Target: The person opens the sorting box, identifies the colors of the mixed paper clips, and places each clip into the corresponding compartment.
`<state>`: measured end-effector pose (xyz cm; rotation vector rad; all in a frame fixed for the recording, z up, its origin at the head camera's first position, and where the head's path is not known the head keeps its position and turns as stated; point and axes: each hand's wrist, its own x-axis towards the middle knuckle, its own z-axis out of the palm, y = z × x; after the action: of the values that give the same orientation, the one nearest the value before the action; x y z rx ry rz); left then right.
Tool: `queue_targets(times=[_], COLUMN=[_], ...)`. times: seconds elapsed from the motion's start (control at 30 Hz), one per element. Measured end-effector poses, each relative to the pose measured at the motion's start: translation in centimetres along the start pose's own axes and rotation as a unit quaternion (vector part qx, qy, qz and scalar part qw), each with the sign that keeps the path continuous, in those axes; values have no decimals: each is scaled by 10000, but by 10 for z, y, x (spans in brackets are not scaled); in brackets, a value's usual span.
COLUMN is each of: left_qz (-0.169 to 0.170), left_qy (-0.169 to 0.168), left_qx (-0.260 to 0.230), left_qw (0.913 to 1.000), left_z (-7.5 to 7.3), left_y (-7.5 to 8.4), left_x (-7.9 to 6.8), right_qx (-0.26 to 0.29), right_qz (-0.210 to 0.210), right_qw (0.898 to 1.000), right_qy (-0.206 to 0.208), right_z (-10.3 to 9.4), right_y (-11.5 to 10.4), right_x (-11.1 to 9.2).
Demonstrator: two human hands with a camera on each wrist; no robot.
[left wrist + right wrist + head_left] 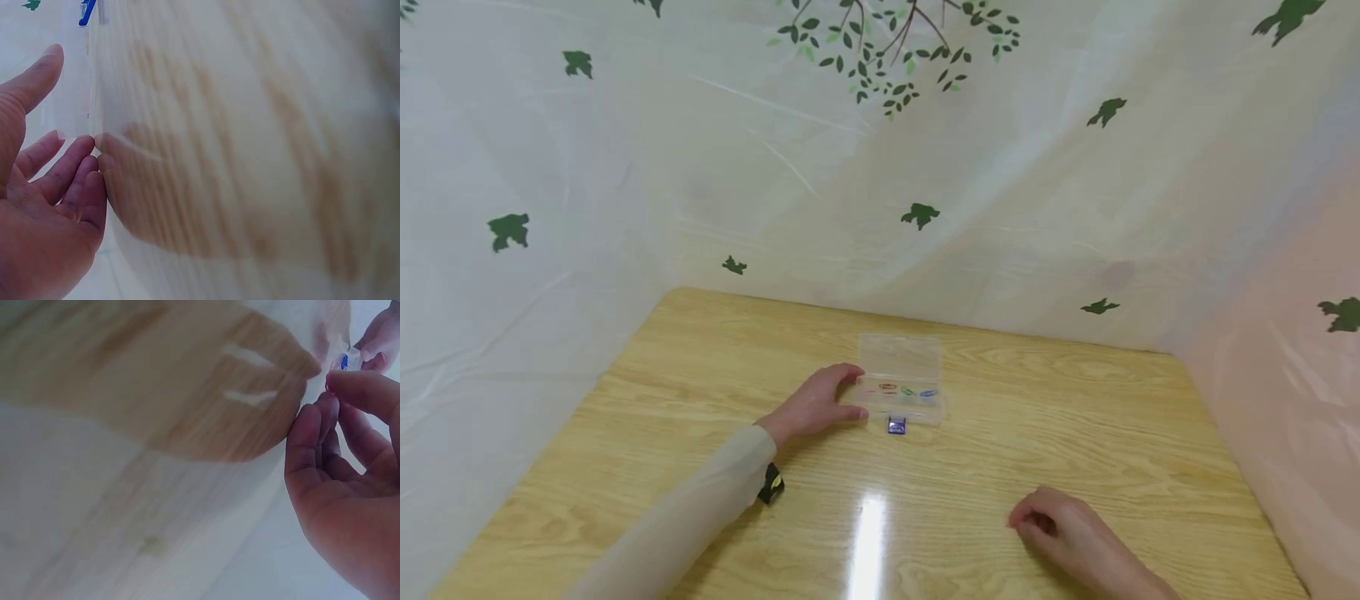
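Observation:
A clear plastic box (pixel 901 410) stands on the table with its lid (pixel 899 357) raised at the back. Inside lie several coloured paper clips, among them a green one (pixel 908 391) and a blue one (pixel 928 393). My left hand (pixel 816 404) is at the box's left side, thumb and fingers spread apart; in the left wrist view the fingertips (pixel 84 147) are right at its corner. Lower right, my right hand (pixel 1067 529) pinches a small pink-red wire loop (pixel 334 370), which looks like a paper clip, between thumb and fingers close over the table.
A small blue piece with a shiny face (pixel 897 426) sits at the front of the box. The wooden table (pixel 1075 425) is bounded by a pale curtain (pixel 820 192) printed with leaves and birds. A dark band (pixel 771 483) shows at the left wrist.

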<state>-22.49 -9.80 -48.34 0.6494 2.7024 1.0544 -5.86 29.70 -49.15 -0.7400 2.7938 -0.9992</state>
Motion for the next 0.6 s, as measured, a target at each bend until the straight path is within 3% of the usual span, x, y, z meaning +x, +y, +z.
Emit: queue_targets(times=[0.3, 0.6], left_qz=[-8, 22], left_qy=[41, 62], left_qx=[-109, -160], left_qw=[9999, 9999], left_z=[0, -1], left_y=[2, 2], left_x=[2, 3], right_qx=[56, 182], right_qz=[50, -811], right_qw=[9996, 9916], right_qy=[262, 988], right_z=[-10, -7], right_y=[-11, -18], right_x=[9, 26])
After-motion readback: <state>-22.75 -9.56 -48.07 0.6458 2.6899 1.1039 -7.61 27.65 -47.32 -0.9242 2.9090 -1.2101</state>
